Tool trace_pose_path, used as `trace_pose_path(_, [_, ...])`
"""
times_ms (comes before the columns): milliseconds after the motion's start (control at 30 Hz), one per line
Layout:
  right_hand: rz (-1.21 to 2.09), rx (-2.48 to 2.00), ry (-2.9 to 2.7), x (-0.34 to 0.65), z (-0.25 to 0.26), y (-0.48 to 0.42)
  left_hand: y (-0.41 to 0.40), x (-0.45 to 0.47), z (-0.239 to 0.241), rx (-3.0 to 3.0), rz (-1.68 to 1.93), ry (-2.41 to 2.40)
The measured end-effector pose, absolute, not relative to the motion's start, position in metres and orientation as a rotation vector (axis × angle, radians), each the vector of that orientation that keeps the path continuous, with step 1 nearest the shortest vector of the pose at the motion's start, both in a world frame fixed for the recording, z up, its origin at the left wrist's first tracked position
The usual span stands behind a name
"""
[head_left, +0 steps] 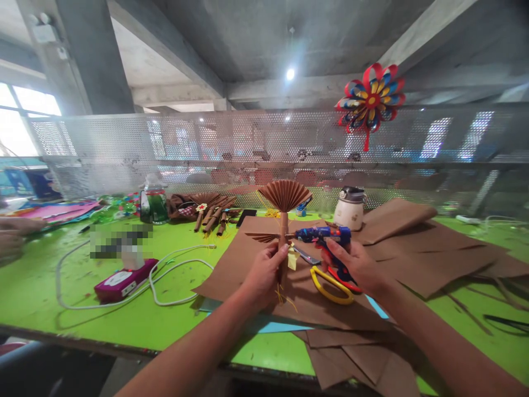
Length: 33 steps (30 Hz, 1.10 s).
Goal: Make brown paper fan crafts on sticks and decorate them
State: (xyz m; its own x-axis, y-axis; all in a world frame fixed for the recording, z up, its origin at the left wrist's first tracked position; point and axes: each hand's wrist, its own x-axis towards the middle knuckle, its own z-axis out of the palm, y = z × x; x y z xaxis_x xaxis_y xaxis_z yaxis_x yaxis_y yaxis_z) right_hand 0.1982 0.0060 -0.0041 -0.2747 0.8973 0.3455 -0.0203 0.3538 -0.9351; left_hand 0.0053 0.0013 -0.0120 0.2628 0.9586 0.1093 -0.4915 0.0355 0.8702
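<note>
My left hand [266, 270] is closed around the rolled stem of a brown paper fan craft [285, 198], which stands upright with its pleated fan at the top. A smaller pleated piece [264, 237] juts from the stem's left side, and a yellow paper bit [292, 257] shows by my fingers. My right hand [355, 262] grips a blue glue gun [324, 234], its nozzle against or very near the stem. Below lie scissors [333, 285] with yellow and red handles, on brown paper sheets [243, 270].
A purple power strip [126, 281] with a white cable lies left. Behind are finished-looking brown paper rolls [215, 218], a green glass jar [152, 204] and a cream flask [349, 209]. More brown paper [438, 259] covers the right. Another person's hand [19, 229] rests at far left.
</note>
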Motion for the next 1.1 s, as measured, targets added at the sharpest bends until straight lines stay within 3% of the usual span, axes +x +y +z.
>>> trace_pose_path(1100, [1.054, -0.789, -1.620, 0.2006, -0.0092, 0.0113, -0.0004, 0.0025, -0.0098, 0.951, 1.168, 0.605])
